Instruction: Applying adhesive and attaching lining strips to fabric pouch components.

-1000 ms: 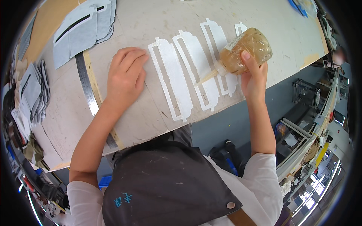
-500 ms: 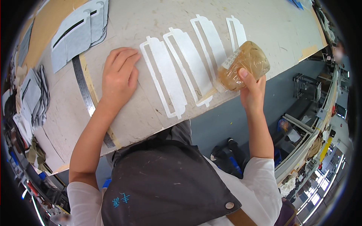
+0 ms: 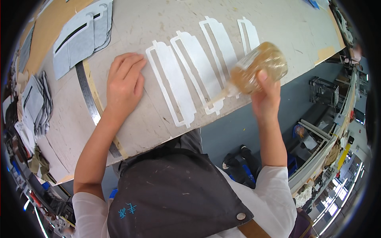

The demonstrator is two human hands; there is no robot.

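Note:
My right hand (image 3: 266, 95) grips a plastic squeeze bottle (image 3: 260, 65) of amber, glue-like liquid, tilted with its thin nozzle down and to the left. The nozzle tip is at the near end of the second white cut-out piece (image 3: 198, 63); I cannot tell whether it touches. Palm down on the worktable (image 3: 131, 131), my left hand (image 3: 125, 79) has its fingers stretched and slightly bent, holding nothing. Its fingertips lie beside the leftmost white piece (image 3: 174, 79), which has a long slot. Further right are another slotted piece (image 3: 224, 39) and a smaller-looking one (image 3: 250, 33), both partly behind the bottle.
A metal ruler (image 3: 88, 93) lies left of my left forearm. Stacked grey slotted panels (image 3: 75, 43) sit at the far left, with more grey pieces (image 3: 33, 103) nearer. The table's front edge runs before my dark apron (image 3: 174, 186). A metal rack (image 3: 323, 93) stands on the floor at right.
The bottle has tipped slightly and its nozzle tip has shifted a little left along the second piece's near end. My left hand stays nearly in place.

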